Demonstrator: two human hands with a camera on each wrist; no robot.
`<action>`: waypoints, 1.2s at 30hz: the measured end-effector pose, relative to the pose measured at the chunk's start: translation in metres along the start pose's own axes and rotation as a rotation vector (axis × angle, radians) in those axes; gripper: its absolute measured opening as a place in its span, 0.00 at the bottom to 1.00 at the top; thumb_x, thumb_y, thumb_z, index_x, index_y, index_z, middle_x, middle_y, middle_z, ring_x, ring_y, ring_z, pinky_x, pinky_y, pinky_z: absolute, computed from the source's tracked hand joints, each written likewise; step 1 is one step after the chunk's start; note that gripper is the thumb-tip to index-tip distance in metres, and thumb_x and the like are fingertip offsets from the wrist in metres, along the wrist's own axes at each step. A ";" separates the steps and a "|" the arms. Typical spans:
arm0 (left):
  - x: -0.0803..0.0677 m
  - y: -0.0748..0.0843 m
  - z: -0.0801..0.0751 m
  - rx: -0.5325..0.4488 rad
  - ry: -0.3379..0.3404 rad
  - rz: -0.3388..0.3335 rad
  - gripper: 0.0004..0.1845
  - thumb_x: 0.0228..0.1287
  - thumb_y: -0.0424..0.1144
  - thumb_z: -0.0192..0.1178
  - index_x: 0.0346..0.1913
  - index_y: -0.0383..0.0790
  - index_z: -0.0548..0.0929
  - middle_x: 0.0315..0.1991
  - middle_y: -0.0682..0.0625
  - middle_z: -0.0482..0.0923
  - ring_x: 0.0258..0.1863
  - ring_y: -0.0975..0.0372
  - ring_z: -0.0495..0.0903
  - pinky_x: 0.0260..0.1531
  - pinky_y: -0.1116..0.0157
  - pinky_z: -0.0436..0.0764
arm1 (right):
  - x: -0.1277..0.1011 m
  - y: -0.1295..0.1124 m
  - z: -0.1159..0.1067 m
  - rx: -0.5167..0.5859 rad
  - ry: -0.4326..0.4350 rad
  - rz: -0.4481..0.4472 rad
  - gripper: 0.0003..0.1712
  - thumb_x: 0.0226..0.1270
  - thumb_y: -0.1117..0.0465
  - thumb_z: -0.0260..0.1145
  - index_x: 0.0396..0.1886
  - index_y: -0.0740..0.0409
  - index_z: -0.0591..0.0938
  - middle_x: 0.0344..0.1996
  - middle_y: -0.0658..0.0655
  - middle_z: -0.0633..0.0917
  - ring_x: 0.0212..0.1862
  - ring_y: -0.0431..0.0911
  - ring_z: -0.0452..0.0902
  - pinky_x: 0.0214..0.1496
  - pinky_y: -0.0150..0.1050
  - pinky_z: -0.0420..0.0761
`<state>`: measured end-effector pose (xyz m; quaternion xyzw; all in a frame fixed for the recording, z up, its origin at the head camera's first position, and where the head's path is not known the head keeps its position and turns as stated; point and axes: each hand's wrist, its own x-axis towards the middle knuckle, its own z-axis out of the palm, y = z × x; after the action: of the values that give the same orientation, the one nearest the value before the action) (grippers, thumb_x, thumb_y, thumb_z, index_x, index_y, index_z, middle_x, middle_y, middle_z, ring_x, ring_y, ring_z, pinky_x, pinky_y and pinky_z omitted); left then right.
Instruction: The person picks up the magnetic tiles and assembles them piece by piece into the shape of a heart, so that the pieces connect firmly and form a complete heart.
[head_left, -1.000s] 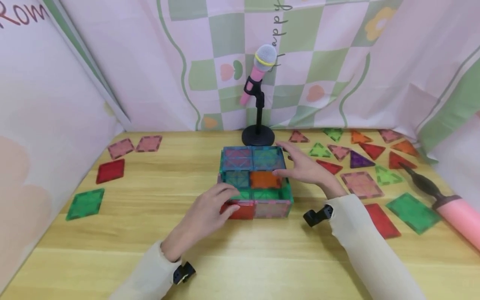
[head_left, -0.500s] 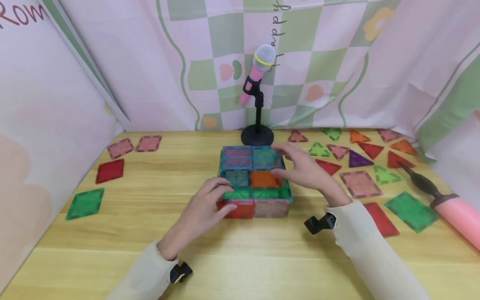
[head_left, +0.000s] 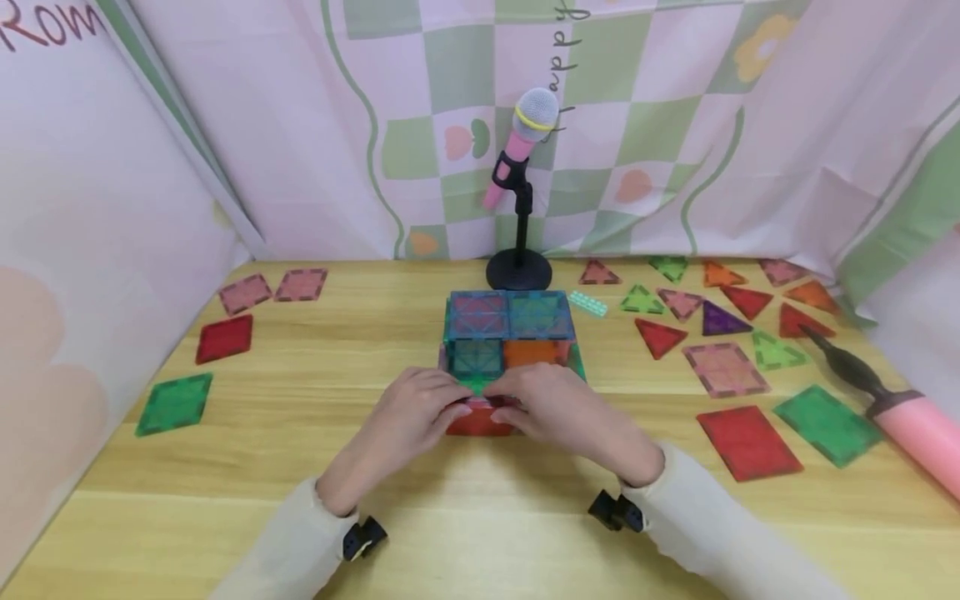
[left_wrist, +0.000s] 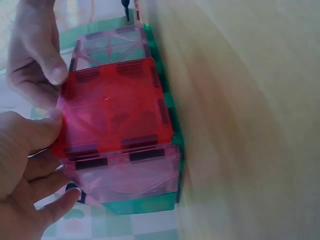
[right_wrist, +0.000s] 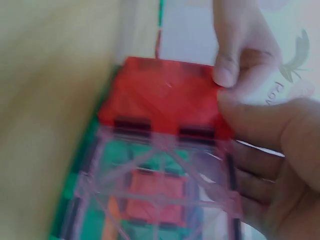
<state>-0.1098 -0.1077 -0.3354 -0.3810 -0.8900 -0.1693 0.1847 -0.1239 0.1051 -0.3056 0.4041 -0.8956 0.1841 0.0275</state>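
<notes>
A low box of coloured magnetic tiles (head_left: 510,329) stands mid-table. Its front wall has a red tile (head_left: 480,423) on the left and a pale pink tile (right_wrist: 165,175) on the right. My left hand (head_left: 416,412) pinches the red tile (left_wrist: 112,107) at its top edge, thumb on the outer face. My right hand (head_left: 558,408) meets it at the seam, with the thumb on the red tile's (right_wrist: 160,97) upper corner and the fingers curled behind the wall. In the left wrist view the left hand (left_wrist: 25,165) is below and the right hand (left_wrist: 32,55) above.
A pink toy microphone on a black stand (head_left: 519,192) is behind the box. Loose square tiles (head_left: 174,402) lie at the left. Triangles (head_left: 720,318), square tiles (head_left: 748,442), a small teal strip (head_left: 587,303) and a pink pump (head_left: 911,425) lie at the right. Fabric walls enclose the table.
My right hand came from the box's back right corner to the front wall, beside the left hand. The left hand stayed at the red tile. The teal strip is now uncovered.
</notes>
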 end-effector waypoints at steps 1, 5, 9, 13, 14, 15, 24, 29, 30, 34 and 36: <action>0.000 0.000 0.001 -0.001 0.004 -0.002 0.07 0.59 0.38 0.66 0.39 0.41 0.88 0.37 0.52 0.87 0.41 0.60 0.83 0.45 0.61 0.78 | -0.001 -0.002 0.003 -0.014 0.019 0.004 0.10 0.60 0.60 0.69 0.41 0.55 0.87 0.36 0.51 0.88 0.36 0.43 0.84 0.37 0.36 0.82; 0.001 0.001 0.002 -0.057 0.002 -0.032 0.07 0.57 0.37 0.67 0.38 0.41 0.88 0.35 0.52 0.87 0.37 0.62 0.83 0.40 0.63 0.77 | -0.002 -0.005 0.009 0.011 0.104 0.025 0.08 0.56 0.65 0.71 0.37 0.56 0.88 0.32 0.50 0.88 0.33 0.42 0.83 0.35 0.34 0.82; 0.002 0.002 0.001 -0.126 -0.006 -0.071 0.06 0.56 0.35 0.68 0.38 0.41 0.88 0.33 0.53 0.87 0.35 0.63 0.81 0.38 0.64 0.75 | -0.002 -0.006 0.011 0.112 0.149 0.068 0.07 0.54 0.68 0.72 0.35 0.57 0.88 0.31 0.51 0.88 0.33 0.42 0.83 0.35 0.33 0.81; 0.002 0.002 0.000 -0.167 -0.018 -0.090 0.06 0.57 0.35 0.67 0.38 0.40 0.88 0.33 0.52 0.86 0.35 0.63 0.80 0.39 0.64 0.74 | -0.002 -0.007 0.011 0.185 0.141 0.111 0.07 0.53 0.69 0.72 0.34 0.58 0.88 0.30 0.51 0.88 0.33 0.41 0.82 0.33 0.32 0.81; 0.001 0.001 0.000 -0.177 -0.022 -0.096 0.06 0.57 0.35 0.67 0.38 0.40 0.88 0.33 0.52 0.86 0.35 0.63 0.80 0.39 0.64 0.74 | -0.001 -0.006 0.010 0.204 0.123 0.118 0.07 0.54 0.68 0.72 0.34 0.58 0.88 0.29 0.51 0.88 0.32 0.41 0.82 0.32 0.31 0.80; 0.001 0.001 0.000 -0.186 -0.025 -0.104 0.07 0.57 0.35 0.67 0.38 0.39 0.88 0.33 0.52 0.86 0.35 0.63 0.80 0.39 0.64 0.75 | 0.000 -0.006 0.008 0.220 0.098 0.121 0.06 0.54 0.68 0.72 0.34 0.58 0.88 0.28 0.51 0.88 0.31 0.40 0.81 0.31 0.30 0.80; -0.001 -0.001 0.003 -0.245 -0.011 -0.149 0.07 0.59 0.36 0.66 0.40 0.38 0.87 0.40 0.49 0.85 0.43 0.60 0.79 0.48 0.59 0.79 | 0.027 0.015 -0.013 0.310 -0.304 0.254 0.23 0.73 0.50 0.54 0.17 0.53 0.76 0.14 0.45 0.70 0.17 0.37 0.62 0.24 0.32 0.66; -0.005 -0.002 0.006 -0.295 0.036 -0.226 0.07 0.58 0.37 0.67 0.39 0.39 0.86 0.50 0.44 0.79 0.57 0.52 0.73 0.57 0.55 0.75 | 0.044 0.023 -0.010 0.330 -0.557 0.392 0.27 0.76 0.45 0.45 0.16 0.50 0.69 0.13 0.46 0.65 0.18 0.39 0.58 0.27 0.34 0.64; -0.005 -0.003 0.006 -0.305 0.050 -0.231 0.07 0.57 0.37 0.67 0.38 0.39 0.86 0.51 0.43 0.78 0.57 0.52 0.73 0.57 0.55 0.75 | 0.048 0.024 -0.009 0.323 -0.598 0.407 0.26 0.76 0.44 0.45 0.19 0.51 0.72 0.16 0.46 0.67 0.21 0.39 0.62 0.30 0.34 0.66; -0.007 -0.005 0.008 -0.315 0.114 -0.200 0.07 0.54 0.36 0.70 0.35 0.38 0.86 0.44 0.47 0.80 0.49 0.57 0.76 0.50 0.60 0.79 | 0.058 0.026 -0.003 0.343 -0.715 0.468 0.28 0.74 0.39 0.44 0.45 0.55 0.79 0.39 0.50 0.79 0.43 0.43 0.74 0.51 0.41 0.72; -0.008 -0.005 0.009 -0.303 0.135 -0.182 0.07 0.53 0.36 0.70 0.34 0.39 0.86 0.39 0.49 0.81 0.45 0.58 0.77 0.46 0.63 0.79 | 0.060 0.026 -0.001 0.363 -0.739 0.492 0.31 0.73 0.37 0.44 0.56 0.56 0.76 0.50 0.53 0.78 0.54 0.46 0.72 0.58 0.45 0.70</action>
<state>-0.1105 -0.1121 -0.3474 -0.3103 -0.8705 -0.3428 0.1685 -0.1839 0.0786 -0.3012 0.2168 -0.8678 0.1828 -0.4080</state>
